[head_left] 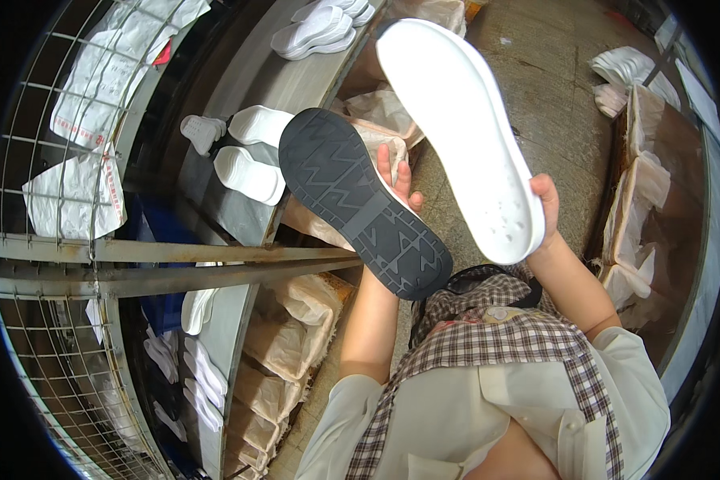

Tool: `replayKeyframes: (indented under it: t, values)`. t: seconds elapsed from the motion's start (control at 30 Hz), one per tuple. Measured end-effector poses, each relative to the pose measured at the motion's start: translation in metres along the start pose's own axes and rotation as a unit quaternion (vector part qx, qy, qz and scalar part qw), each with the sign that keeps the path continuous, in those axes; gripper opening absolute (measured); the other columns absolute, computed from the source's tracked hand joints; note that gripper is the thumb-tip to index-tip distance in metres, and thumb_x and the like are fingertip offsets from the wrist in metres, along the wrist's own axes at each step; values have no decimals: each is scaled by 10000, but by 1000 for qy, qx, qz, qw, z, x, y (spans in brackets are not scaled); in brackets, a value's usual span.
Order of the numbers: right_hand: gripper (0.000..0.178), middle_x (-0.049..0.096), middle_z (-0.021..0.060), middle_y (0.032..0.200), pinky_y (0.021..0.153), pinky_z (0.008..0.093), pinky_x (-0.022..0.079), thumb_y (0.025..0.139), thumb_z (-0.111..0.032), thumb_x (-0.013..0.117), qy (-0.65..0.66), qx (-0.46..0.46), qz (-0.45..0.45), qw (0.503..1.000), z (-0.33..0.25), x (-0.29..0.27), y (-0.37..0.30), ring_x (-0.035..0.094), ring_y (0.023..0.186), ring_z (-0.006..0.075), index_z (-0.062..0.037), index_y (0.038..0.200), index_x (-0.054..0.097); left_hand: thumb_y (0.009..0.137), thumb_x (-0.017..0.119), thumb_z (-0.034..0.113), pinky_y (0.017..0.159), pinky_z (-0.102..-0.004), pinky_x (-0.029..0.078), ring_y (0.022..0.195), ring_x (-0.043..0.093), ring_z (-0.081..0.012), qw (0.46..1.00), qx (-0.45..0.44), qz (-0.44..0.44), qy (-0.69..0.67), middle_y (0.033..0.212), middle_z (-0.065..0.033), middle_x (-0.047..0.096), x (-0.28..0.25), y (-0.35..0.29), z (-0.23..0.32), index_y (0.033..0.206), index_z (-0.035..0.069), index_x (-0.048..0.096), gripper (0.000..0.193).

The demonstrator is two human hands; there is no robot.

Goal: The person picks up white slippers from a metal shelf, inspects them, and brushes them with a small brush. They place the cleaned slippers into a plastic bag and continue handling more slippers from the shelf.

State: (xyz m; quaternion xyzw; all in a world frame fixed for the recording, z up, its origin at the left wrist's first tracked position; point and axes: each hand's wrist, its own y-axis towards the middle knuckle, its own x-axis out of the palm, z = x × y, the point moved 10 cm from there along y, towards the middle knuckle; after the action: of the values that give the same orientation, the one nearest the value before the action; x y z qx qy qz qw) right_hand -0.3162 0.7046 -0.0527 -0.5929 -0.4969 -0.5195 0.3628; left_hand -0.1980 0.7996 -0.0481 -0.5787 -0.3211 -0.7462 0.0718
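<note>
My right hand grips a white shoe sole by the edge of its lower end, its fingers partly hidden behind it. The sole stands tilted, smooth white face toward me, with small grey specks near the held end. My left hand holds a second shoe sole from behind. That one shows a black patterned tread with a thin white rim. The left fingertips stick out past its right edge, while the palm and thumb are hidden. The two soles are apart, side by side in front of my chest.
A metal bench at the left carries several white soles. Wire mesh with a rusty bar stands nearer. Lined bins run under the bench. More lined bins and stacked soles are at the right.
</note>
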Motion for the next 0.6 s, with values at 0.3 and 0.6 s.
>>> replayKeyframes:
  t: [0.3, 0.6]
  values:
    - [741, 570, 255, 1167, 767, 445, 570, 723, -327, 545, 15, -23, 54, 998, -6, -33, -2, 646, 939, 349, 55, 1336, 378, 917, 433, 461, 1039, -584, 291, 1343, 290, -288, 999, -33, -9, -22, 1494, -13, 249, -3, -2, 8, 1361, 205, 406, 513]
    - [719, 343, 143, 1416, 1077, 388, 278, 736, -192, 654, -523, -55, 28, 850, 33, -3, 11, 338, 1308, 280, -40, 1381, 375, 923, 518, 286, 811, -321, 529, 992, 601, -198, 899, -129, 248, 336, 1170, -84, 581, -52, -13, -2, 1277, 61, 469, 422]
